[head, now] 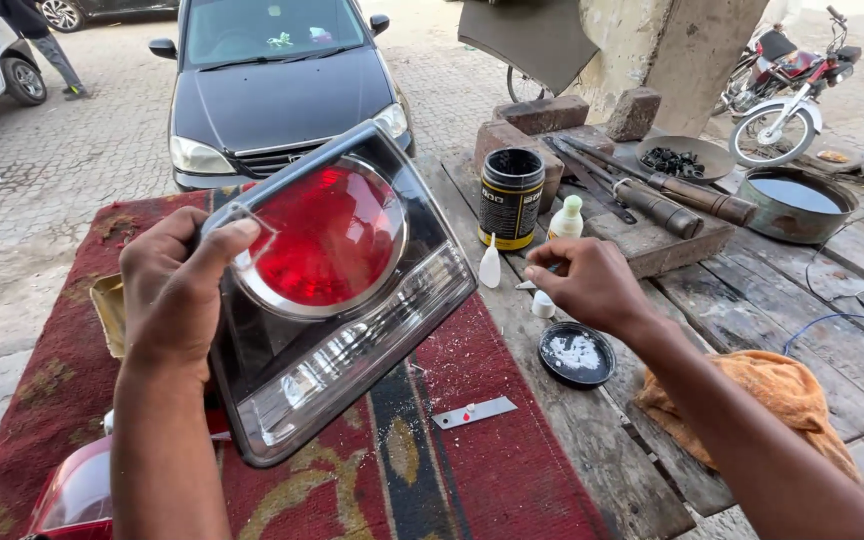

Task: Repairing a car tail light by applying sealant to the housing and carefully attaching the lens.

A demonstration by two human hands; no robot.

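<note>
I see the tail lamp [337, 300], a black housing with a round red lens over a clear strip, lifted off the bench and tilted toward me. My left hand [174, 290] grips its left edge, thumb laid over the front rim and fingers wrapped behind. Judging by what lies about, the repair looks mid-way: the lamp is out and in hand, the glue things are open, yet no fresh bead or patch shows on the lens.

My right hand [592, 285] hovers just right of the lamp, fingers narrowed to a pinch over something too small to make out. Just beyond those fingertips stand a small white bottle [568, 218] and a black and yellow can [510, 197]; below the hand sits a black lid of white powder [576, 353], and a small metal strip [474, 412] lies on the red rug [472, 480].

The rug covers a rough plank bench [752, 300] outdoors, with an orange rag [772, 395], a dark car [272, 80] and a motorbike [787, 85] on paving.
</note>
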